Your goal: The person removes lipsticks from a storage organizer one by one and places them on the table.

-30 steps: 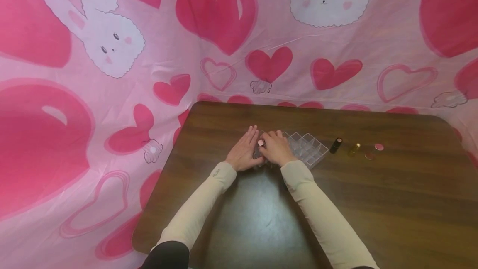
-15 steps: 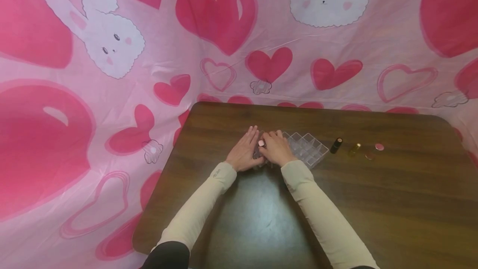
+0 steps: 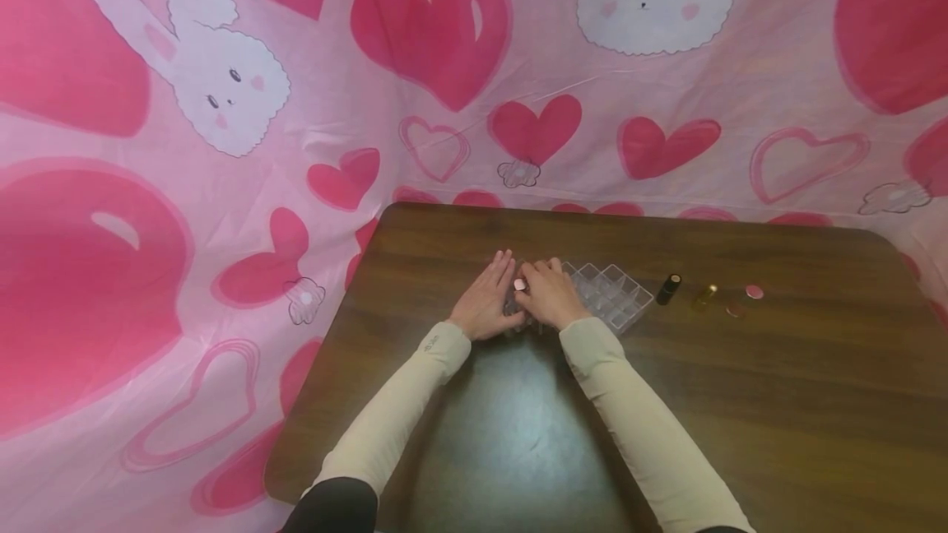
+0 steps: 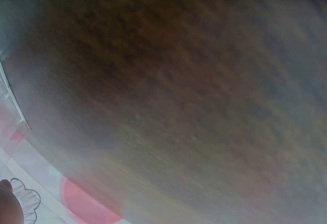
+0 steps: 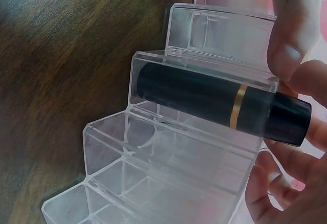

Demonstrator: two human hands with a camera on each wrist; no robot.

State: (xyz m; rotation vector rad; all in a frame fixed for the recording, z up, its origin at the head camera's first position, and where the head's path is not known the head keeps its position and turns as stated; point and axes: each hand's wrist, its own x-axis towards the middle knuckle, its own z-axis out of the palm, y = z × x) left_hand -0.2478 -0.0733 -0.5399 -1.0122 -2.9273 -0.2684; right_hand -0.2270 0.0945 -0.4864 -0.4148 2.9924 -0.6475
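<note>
A clear stepped organizer [image 3: 625, 307] with several compartments stands on the table. My left hand [image 3: 481, 298] lies along its left side, fingers straight; in the right wrist view, a thumb [image 5: 288, 45] that seems to be my left one lies at its upper edge. A black lipstick [image 5: 204, 96] with a gold band stands in one compartment, its end sticking out. My right hand [image 3: 550, 294] reaches over the organizer, thumb and curled finger around that end, seemingly pinching it. The left wrist view shows mostly blurred table, the organizer's edge [image 4: 14, 96] and a fingertip [image 4: 9, 203].
To the right of the organizer, a black tube [image 3: 669, 289], a small gold-topped item [image 3: 706, 296] and a pink-topped item [image 3: 754, 292] stand on the brown wooden table [image 3: 800, 401]. A pink heart-print sheet [image 3: 437, 23] hangs behind and at the left.
</note>
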